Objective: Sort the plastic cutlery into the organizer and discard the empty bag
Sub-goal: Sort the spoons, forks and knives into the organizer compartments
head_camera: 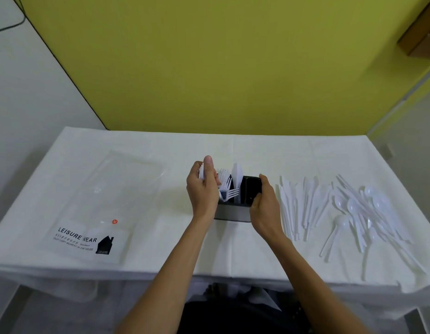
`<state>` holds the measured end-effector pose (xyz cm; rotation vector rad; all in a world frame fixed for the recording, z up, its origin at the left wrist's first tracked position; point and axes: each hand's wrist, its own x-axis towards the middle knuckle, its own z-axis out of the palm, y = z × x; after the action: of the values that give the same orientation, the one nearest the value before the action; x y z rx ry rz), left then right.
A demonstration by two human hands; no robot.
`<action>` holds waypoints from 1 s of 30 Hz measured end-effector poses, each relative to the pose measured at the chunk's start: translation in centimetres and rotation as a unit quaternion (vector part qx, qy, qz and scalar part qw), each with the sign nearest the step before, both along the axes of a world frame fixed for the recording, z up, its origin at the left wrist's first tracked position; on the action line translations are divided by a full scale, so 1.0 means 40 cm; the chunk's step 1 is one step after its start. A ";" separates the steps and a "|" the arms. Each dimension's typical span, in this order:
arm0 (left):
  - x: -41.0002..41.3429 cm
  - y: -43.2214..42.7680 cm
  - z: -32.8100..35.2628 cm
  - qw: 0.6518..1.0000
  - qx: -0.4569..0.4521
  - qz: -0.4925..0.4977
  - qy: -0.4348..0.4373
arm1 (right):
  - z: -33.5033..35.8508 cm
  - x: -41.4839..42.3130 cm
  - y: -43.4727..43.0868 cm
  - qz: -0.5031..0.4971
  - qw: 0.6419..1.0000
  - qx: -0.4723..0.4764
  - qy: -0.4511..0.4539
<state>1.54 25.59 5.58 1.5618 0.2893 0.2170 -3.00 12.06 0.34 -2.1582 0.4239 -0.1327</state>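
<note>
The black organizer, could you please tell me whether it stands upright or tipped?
Upright: the organizer rests on its base, forks poking up from its top, the right hand gripping its side.

A bench (233,249) under a white cloth fills the lower half of the frame, with a yellow wall (209,56) above it. At centre stands a dark organizer (233,212) with forks (229,186) in its left part and a few knives (236,174) upright beside them. The left hand (203,189) holds a white bundle (201,172) of plastic cutlery just above the organizer's left end; what kind of pieces they are is hard to tell. The right hand (265,206) grips the organizer's right end. At left of the frame a clear bag (100,201) printed "LEISURE WEAR" lies flat. At right, loose knives (293,208) lie in a row near the organizer, and a heap of spoons (361,213) lies beyond them.
</note>
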 end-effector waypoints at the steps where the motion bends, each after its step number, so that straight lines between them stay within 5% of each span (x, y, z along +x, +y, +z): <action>1: 0.003 0.001 -0.002 1.000 0.014 -0.005 0.002 | -0.001 0.000 0.000 0.001 1.000 -0.001 -0.001; 8: -0.052 -0.045 -0.072 0.958 0.244 -0.039 -0.144 | -0.014 0.006 0.003 -0.003 1.000 -0.004 -0.004; 13: -0.066 -0.020 -0.131 0.920 0.372 -0.054 -0.113 | -0.015 0.004 -0.006 0.010 1.000 -0.013 -0.010; 30: -0.037 -0.037 -0.103 0.899 0.416 -0.107 -0.085 | -0.008 -0.005 -0.022 0.054 0.999 -0.003 -0.006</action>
<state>0.04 24.10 1.45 2.3885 -0.1499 0.3251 -3.21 11.18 0.03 -2.1801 0.2992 -0.0863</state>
